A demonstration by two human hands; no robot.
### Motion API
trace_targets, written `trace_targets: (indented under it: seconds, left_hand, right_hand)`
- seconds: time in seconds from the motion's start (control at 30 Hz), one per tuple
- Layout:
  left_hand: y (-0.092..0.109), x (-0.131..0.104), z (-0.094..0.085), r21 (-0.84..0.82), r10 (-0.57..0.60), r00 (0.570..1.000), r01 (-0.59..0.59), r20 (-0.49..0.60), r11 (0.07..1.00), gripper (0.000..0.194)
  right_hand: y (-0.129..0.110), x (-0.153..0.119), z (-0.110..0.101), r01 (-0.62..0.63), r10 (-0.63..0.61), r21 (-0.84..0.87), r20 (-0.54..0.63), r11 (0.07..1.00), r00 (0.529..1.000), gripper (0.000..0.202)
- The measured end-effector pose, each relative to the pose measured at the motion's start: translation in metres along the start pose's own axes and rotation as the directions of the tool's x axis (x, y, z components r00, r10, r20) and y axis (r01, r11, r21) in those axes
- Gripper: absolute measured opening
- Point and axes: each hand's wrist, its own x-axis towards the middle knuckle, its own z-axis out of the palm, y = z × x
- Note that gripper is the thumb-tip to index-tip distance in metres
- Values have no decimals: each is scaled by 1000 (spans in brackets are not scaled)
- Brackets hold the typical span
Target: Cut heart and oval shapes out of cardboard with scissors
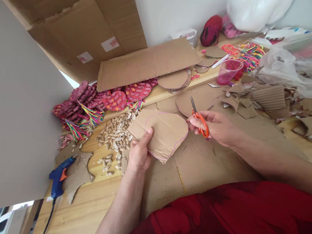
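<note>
My left hand (142, 152) grips a piece of cardboard (166, 130), thumb on top and fingers underneath. A purple outline runs along the piece, and its right side is cut to a curve. Orange-handled scissors (200, 123) are in my right hand (214, 126), their blades pointing up and away from me, beside the right edge of the cardboard. The blades look closed and are apart from the piece. Behind the scissors lies another cardboard piece (189, 101) with a drawn curve. A large cardboard sheet (204, 163) covers the table below my hands.
Peanut shells (119, 133) lie left of the cardboard. A blue glue gun (59, 179) rests at the far left. Decorated red discs (138, 91), cardboard rounds (174, 80) and a pink plastic cup (229, 71) line the back. Cardboard scraps (270, 98) and plastic bags (285, 60) fill the right.
</note>
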Motion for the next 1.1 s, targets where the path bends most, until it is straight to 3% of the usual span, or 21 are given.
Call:
trace_targets:
  seconds: [0.17, 0.33, 0.47, 0.67, 0.87, 1.1]
  left_hand:
    - [3, 2, -2, -1, 11, 1000, -11, -21, 1000, 44]
    - [7, 0, -3, 4, 27, 999, -27, -19, 1000, 42]
    - [11, -4, -2, 13, 34, 999, -33, -11, 999, 40]
    - [12, -5, -1, 34, 8, 1000, -7, -16, 999, 41]
    - [12, -7, 0, 41, -8, 1000, 9, -30, 999, 41]
    - [13, -8, 0, 62, -1, 1000, 2, -22, 998, 48]
  right_hand:
    - [0, -3, -6, 102, -75, -189, 145, 977, 986, 31]
    - [-3, -12, -2, 136, -54, -260, 300, 956, 952, 49]
    - [-6, -16, -1, 166, -41, -310, 374, 936, 927, 49]
    - [4, -13, -6, 161, -42, -253, 419, 954, 907, 46]
    - [4, -13, -6, 190, -50, -327, 393, 926, 918, 45]
    - [0, -17, -4, 126, -1, -317, 366, 940, 931, 51]
